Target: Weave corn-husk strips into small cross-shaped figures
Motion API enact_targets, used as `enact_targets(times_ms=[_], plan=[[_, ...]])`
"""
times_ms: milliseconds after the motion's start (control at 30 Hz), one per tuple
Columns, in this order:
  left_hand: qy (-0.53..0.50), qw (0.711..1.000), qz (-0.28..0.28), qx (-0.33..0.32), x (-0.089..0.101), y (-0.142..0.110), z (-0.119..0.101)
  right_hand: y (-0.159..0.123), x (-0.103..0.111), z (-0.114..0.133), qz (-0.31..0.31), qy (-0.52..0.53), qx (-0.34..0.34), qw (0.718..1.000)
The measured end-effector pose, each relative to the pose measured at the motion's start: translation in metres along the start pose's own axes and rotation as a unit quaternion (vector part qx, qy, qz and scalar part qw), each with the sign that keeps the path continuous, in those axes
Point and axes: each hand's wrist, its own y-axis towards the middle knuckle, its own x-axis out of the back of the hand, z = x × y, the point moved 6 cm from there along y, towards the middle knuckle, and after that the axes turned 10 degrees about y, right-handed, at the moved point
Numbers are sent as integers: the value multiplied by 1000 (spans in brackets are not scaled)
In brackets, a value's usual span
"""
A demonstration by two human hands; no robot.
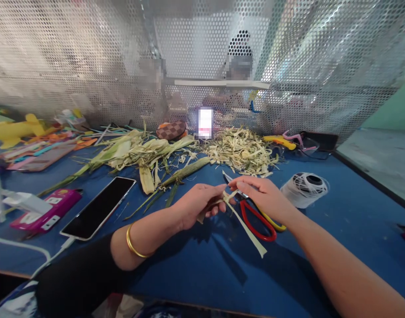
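Note:
My left hand (pixel 202 203) pinches a knotted strip of pale dried husk (pixel 245 227) above the blue tabletop. From the knot, one long end of the strip hangs down to the right. On the other side, my right hand (pixel 255 192) has its fingertips closed on the same strip near the knot. Red-and-yellow-handled scissors (pixel 258 223) lie on the table below my right hand, their blades partly hidden by it. Beyond my hands is a heap of thin shredded husk strips (pixel 244 152), with whole corn husks (pixel 139 150) to its left.
A phone (pixel 99 207) on a cable and a magenta box (pixel 45 211) lie to the left. At the right stands a spool of white thread (pixel 305 190). A perforated metal screen (pixel 99 57) closes off the table's back. A checkered pouch (pixel 171 130) lies before it.

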Motion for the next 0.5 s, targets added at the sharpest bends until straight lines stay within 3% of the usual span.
enact_targets(times_ms=[100,300,500], plan=[[5,1000,-9,-7,4,0,-3,-1,-1,1,23,-40,0,999],[67,997,-35,-31,5,0,-3,0,0,-2,-13,-31,20,999],[135,990,-40,-30,-4,-3,-3,-3,-13,5,3,-41,56,998]])
